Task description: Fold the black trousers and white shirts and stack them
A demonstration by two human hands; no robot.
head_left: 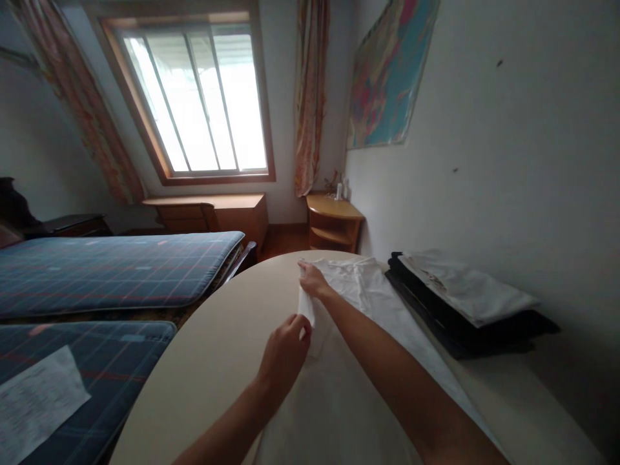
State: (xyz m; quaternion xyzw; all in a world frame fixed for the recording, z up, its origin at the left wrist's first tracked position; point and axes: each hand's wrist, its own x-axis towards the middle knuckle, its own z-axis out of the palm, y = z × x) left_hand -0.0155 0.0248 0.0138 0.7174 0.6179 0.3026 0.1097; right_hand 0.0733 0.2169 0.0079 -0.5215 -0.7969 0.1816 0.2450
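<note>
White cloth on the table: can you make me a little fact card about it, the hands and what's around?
Main thing: white cloth, lying on the cream table
Left hand: left grip pinching the cloth's left edge, nearer the person
Right hand: right grip holding that edge farther away
Right of cloth: folded white fabric on black fabric
Left of table: plaid mattresses
Far wall: bright window

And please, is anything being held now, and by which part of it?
Yes, white cloth, by its left-side edge: the right grip near the far end, the left grip closer to the wearer.
</note>
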